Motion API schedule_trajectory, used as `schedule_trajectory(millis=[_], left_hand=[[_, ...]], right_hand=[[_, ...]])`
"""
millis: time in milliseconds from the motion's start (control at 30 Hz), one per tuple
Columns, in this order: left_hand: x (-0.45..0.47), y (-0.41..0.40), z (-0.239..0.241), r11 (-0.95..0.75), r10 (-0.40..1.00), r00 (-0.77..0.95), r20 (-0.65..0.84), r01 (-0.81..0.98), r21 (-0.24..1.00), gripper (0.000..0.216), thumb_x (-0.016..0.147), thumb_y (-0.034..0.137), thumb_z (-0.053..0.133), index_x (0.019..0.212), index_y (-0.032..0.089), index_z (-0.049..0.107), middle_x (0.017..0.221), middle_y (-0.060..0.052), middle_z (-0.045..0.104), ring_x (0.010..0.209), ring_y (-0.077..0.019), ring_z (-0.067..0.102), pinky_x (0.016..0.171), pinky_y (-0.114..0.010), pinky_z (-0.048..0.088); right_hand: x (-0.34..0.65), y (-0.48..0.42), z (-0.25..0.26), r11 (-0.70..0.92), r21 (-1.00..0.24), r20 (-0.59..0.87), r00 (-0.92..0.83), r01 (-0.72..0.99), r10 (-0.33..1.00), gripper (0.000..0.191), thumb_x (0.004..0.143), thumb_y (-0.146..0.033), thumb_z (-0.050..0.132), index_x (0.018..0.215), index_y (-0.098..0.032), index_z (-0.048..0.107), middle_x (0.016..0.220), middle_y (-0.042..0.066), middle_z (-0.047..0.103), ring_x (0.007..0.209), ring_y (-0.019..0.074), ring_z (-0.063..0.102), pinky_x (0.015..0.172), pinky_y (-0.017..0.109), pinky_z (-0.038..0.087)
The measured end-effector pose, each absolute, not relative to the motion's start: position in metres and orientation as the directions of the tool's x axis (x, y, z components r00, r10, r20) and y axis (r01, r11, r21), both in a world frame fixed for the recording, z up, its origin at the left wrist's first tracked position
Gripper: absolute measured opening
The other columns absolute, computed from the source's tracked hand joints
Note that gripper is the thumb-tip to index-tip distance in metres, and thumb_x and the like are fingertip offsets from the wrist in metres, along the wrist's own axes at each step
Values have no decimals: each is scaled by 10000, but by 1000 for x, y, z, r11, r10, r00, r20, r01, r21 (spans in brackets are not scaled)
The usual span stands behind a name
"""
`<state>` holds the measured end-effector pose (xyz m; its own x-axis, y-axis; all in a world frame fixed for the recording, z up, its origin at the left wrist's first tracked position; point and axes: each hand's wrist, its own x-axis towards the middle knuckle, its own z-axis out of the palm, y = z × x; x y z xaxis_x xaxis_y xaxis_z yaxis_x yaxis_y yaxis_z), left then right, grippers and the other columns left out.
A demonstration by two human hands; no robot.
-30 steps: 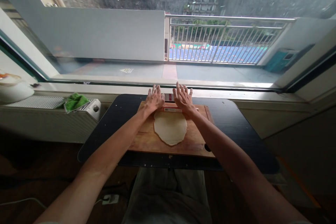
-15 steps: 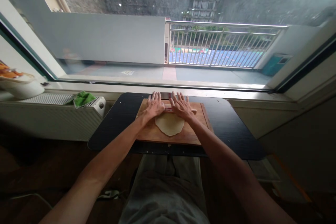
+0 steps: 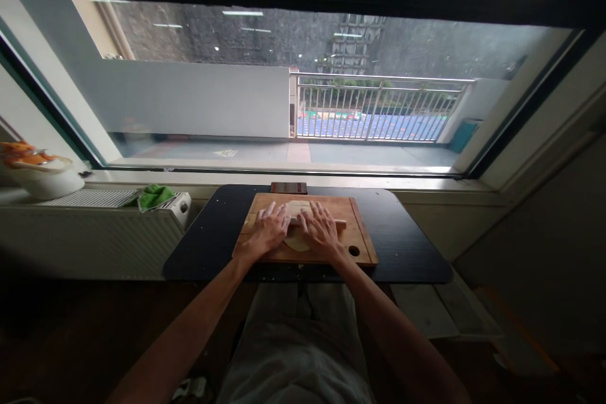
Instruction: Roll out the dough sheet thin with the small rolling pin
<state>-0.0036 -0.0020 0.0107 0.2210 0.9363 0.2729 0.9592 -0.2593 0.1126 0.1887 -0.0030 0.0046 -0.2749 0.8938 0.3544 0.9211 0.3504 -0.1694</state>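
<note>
Flat dough on the wooden board, partly hidden beneath the rolling pin, left hand and right hand, both laid over the pin with fingers extended. Beyond, on the black table, a flat item, hard to make out. Leftward, a green cloth on the radiator. Now, unlike half a second ago, dough showing beyond the pin too.
</note>
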Motion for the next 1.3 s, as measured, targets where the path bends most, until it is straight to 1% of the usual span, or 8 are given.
schedule_trajectory(millis=[333, 533, 767, 900, 1000, 1067, 1200, 1300], left_hand=[[-4, -59, 10, -309, 913, 259, 316, 944, 119, 553, 1172, 341, 348, 1582, 177, 681, 1639, -150, 677, 1592, -327, 569, 1352, -530, 405], [-3, -82, -3, -317, 879, 232, 417, 937, 148, 586, 1158, 355, 359, 1655, 203, 631, 1686, -144, 625, 1626, -344, 538, 1399, -594, 360], [-7, -90, -11, -344, 867, 231, 441, 919, 194, 580, 1138, 300, 394, 1672, 244, 615, 1719, -95, 594, 1652, -309, 507, 1415, -579, 351], [-17, -66, 4, -326, 913, 190, 362, 873, 363, 493, 1115, 260, 441, 1473, 241, 780, 1554, -97, 746, 1491, -284, 677, 1357, -521, 450], [-28, -29, 29, -307, 944, 157, 290, 736, 603, 410, 1078, 278, 521, 1322, 225, 847, 1370, -105, 842, 1255, -270, 804, 1160, -428, 624], [-35, 0, 47, -294, 952, 126, 280, 638, 712, 360, 1032, 299, 607, 1283, 196, 844, 1308, -122, 859, 1162, -276, 824, 1046, -404, 668], [-44, 55, 66, -197, 977, 42, 211, 566, 800, 321, 944, 275, 705, 1213, 136, 811, 1215, -144, 863, 1028, -247, 824, 904, -341, 661], [-39, 81, 59, -181, 978, 45, 203, 666, 724, 212, 885, 215, 723, 1067, 141, 802, 1119, -119, 857, 1030, -250, 801, 929, -336, 626]], right_hand=[[201, -76, 14, 466, -156, 361, -389, 871, 848, 578, 1206, -373, 380, 1720, -167, 544, 1769, 140, 539, 1693, 333, 413, 1398, 541, 287], [202, -98, 10, 491, -134, 415, -401, 861, 817, 563, 1188, -345, 438, 1718, -199, 560, 1795, 117, 501, 1697, 324, 417, 1401, 546, 307], [212, -96, 9, 540, -120, 407, -455, 833, 792, 577, 1153, -261, 452, 1717, -229, 566, 1763, 99, 551, 1655, 318, 479, 1392, 554, 315], [221, -74, 14, 551, -118, 371, -478, 826, 796, 651, 1082, -111, 447, 1708, -236, 574, 1687, 95, 643, 1543, 286, 582, 1321, 486, 391], [224, -59, 15, 527, -90, 338, -472, 845, 814, 666, 1048, -88, 488, 1687, -241, 598, 1553, 122, 736, 1376, 306, 665, 1195, 457, 477], [228, -53, 15, 519, -54, 337, -474, 853, 814, 627, 1050, -107, 525, 1650, -250, 633, 1474, 137, 760, 1310, 322, 670, 1131, 455, 498], [245, -47, 14, 513, 13, 402, -475, 858, 783, 549, 1088, -182, 573, 1628, -256, 635, 1477, 150, 734, 1305, 339, 637, 1143, 463, 474], [265, -37, 12, 431, -15, 479, -372, 902, 795, 526, 1129, -191, 511, 1637, -286, 608, 1473, 139, 731, 1301, 328, 634, 1141, 454, 468]])
